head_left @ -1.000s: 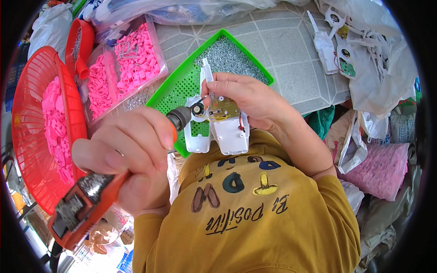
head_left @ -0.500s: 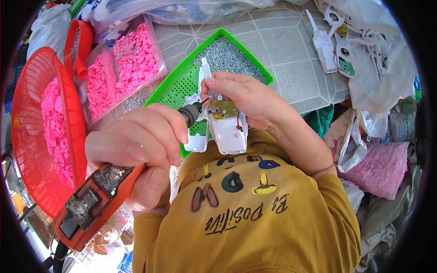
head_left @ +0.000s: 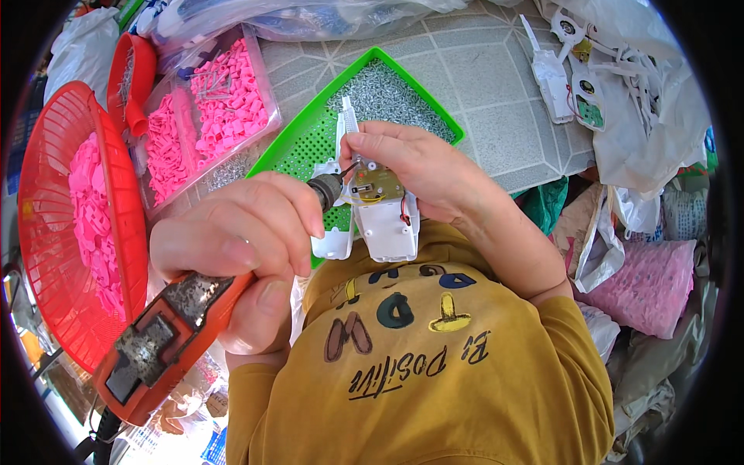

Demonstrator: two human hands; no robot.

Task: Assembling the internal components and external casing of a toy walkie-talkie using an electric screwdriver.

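My left hand [head_left: 240, 240] is closed around an orange-and-black power screwdriver [head_left: 159, 341], its chuck [head_left: 328, 188] pointing right. The thin bit reaches the edge of a small circuit board [head_left: 381, 186], close to my right fingertips. That board, with red and yellow wires, sits in an opened white plastic housing [head_left: 390, 236] that has a narrow ribbed end. My right hand [head_left: 415, 159] grips the housing from the right with thumb and fingers. Its other white half [head_left: 333, 243] lies beside it on the left. Whether the bit is seated on a screw cannot be made out.
Under the work is a green perforated tray [head_left: 419, 88] with many small silver screws [head_left: 387, 87]. Left are a red basket [head_left: 124, 225], a red scoop [head_left: 139, 77] and a clear box [head_left: 266, 85] of pink parts. White housings [head_left: 551, 81] and plastic bags [head_left: 647, 147] lie right.
The power screwdriver and my left hand have shifted very slightly to the right. The housing in my right hand has moved a touch left.
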